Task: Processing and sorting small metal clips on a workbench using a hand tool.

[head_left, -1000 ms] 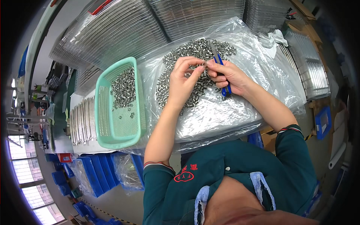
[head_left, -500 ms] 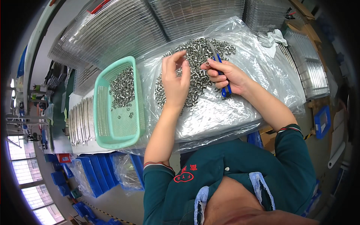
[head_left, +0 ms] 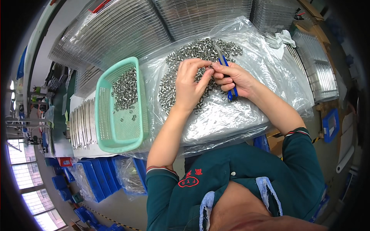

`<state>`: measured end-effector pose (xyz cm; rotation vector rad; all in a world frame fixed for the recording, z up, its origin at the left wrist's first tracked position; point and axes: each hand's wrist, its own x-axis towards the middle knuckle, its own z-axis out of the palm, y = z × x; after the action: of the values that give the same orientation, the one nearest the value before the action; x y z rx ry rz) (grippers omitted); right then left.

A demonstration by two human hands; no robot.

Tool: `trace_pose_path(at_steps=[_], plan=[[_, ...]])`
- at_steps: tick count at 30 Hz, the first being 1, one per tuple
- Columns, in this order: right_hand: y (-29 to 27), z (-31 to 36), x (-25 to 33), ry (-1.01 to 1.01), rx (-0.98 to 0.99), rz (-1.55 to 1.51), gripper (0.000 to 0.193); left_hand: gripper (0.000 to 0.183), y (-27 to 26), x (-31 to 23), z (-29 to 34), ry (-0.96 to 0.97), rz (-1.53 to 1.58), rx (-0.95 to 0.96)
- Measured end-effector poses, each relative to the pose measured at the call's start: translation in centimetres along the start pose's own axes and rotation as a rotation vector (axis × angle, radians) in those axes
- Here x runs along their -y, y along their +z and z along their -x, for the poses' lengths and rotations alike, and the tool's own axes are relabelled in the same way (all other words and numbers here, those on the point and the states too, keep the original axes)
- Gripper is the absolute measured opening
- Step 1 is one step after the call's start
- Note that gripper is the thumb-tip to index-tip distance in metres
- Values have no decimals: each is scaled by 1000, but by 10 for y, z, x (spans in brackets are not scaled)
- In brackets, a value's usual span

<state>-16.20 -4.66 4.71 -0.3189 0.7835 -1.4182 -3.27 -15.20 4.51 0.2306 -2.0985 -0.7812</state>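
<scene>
A single head-worn fisheye view looks steeply down from close above onto the counter (head_left: 239, 115); straight edges bow toward its rim.

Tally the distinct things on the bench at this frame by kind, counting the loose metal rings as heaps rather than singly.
Hands: 2, left hand and right hand
Blue-handled knife: 1
Green mesh basket: 1
Heaps of small metal rings: 2, one on the plastic sheet, one in the basket
White cloth: 1
Total: 7
</scene>
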Motion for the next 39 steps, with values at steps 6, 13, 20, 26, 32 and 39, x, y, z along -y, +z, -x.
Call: trace_pose_path(at_steps=[6, 13, 20, 26, 32, 39], plan=[[1, 0, 0, 8, -11, -13, 16, 21, -1, -3, -1, -24, 1, -7], [3, 0, 0, 0, -20, -3, 15, 19, -1, 0, 0, -20, -9, 5], [3, 0, 1, -12, -26, 14, 15, 18, 0, -2, -1, -35, 39, -11], [4, 1, 1, -37, -35, 27, 16, 19, 1, -3, -1, -50, 86, 5], [9, 3, 0, -107, -47, 221, 18, 25, 1, 0, 1, 18, 1, 17], [4, 2, 3, -5, -16, -13, 27, 31, 2, -5, 0, -126, 83, -20]])
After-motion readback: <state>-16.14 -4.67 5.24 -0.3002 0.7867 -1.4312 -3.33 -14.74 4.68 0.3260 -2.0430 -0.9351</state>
